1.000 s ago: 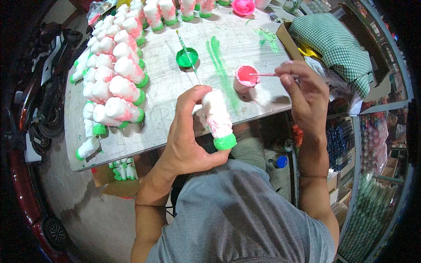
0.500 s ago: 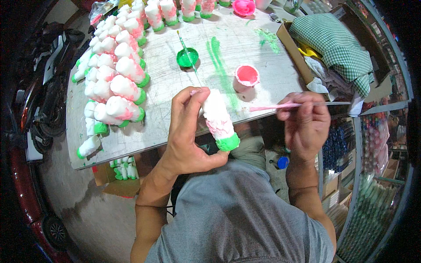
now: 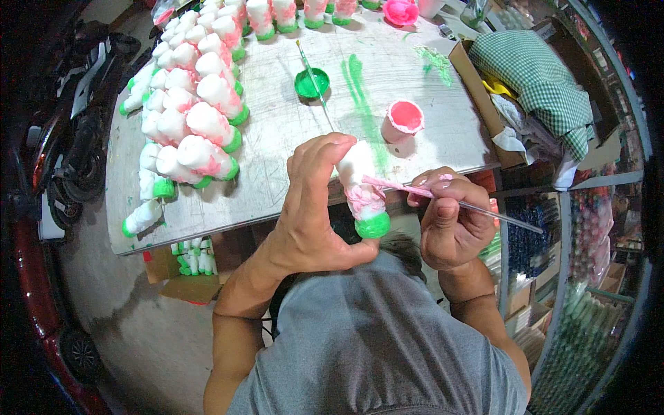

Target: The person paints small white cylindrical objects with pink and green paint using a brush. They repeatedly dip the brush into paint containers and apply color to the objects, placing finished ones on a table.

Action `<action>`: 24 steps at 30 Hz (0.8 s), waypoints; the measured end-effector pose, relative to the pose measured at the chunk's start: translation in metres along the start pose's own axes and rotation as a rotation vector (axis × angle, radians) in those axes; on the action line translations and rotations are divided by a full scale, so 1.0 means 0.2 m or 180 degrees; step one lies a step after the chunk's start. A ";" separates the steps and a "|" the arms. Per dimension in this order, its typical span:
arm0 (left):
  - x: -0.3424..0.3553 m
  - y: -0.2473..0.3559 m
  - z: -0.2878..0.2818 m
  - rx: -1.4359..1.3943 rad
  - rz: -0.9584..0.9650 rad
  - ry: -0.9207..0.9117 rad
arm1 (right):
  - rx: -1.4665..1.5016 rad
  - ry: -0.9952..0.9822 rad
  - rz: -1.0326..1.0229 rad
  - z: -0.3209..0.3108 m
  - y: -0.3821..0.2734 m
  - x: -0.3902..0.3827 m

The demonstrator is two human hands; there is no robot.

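White plaster figurine [image 3: 361, 187], green base | left hand [image 3: 315, 207] gripping | right hand [image 3: 453, 221]: thin paintbrush [image 3: 443, 197]

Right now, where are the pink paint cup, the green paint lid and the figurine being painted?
Pink paint cup [image 3: 403, 119], head view, on its pink rim.
Green paint lid [image 3: 311, 83], head view, on its green middle.
Figurine [image 3: 361, 181], head view, on its white body.

Single head-worn fisheye view, looking steeply down, close over table [image 3: 290, 145]
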State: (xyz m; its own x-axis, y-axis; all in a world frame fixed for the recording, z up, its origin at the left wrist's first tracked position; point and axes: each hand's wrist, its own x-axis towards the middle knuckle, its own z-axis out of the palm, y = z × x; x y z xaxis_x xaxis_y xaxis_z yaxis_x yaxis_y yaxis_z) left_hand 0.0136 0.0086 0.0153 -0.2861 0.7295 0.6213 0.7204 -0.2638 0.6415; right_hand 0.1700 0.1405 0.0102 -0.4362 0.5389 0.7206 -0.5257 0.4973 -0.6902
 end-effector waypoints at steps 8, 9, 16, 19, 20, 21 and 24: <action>0.00 -0.02 0.00 -0.0043 -0.0024 0.0020 | -0.0277 -0.0149 -0.0091 -0.02 -0.01 -0.03; 0.00 -0.01 -0.01 -0.0036 -0.0075 -0.0010 | -0.0240 -0.0073 -0.0055 -0.01 -0.01 -0.03; 0.00 0.01 -0.02 -0.0104 -0.0277 -0.0162 | -0.0384 -0.0241 -0.0004 -0.03 -0.01 -0.03; 0.00 0.01 -0.02 -0.0199 -0.0289 -0.0146 | -0.0554 -0.0290 -0.0117 -0.04 -0.02 -0.04; 0.00 0.01 -0.02 -0.0230 -0.0297 -0.0137 | -0.0507 -0.0260 -0.0092 -0.04 -0.02 -0.04; 0.00 0.00 -0.02 -0.0163 -0.0291 -0.0138 | -0.0471 -0.0224 -0.0063 -0.04 -0.03 -0.03; -0.01 -0.02 0.00 -0.0062 -0.0267 -0.0135 | -0.0416 -0.0161 0.0003 -0.03 -0.03 -0.03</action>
State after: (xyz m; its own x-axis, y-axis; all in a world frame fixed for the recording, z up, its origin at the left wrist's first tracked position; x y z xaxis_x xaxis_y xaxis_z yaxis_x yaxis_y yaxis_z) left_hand 0.0108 0.0077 0.0121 -0.3175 0.7756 0.5456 0.6824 -0.2126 0.6993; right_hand 0.1806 0.1378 0.0102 -0.4746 0.5060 0.7202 -0.4272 0.5829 -0.6911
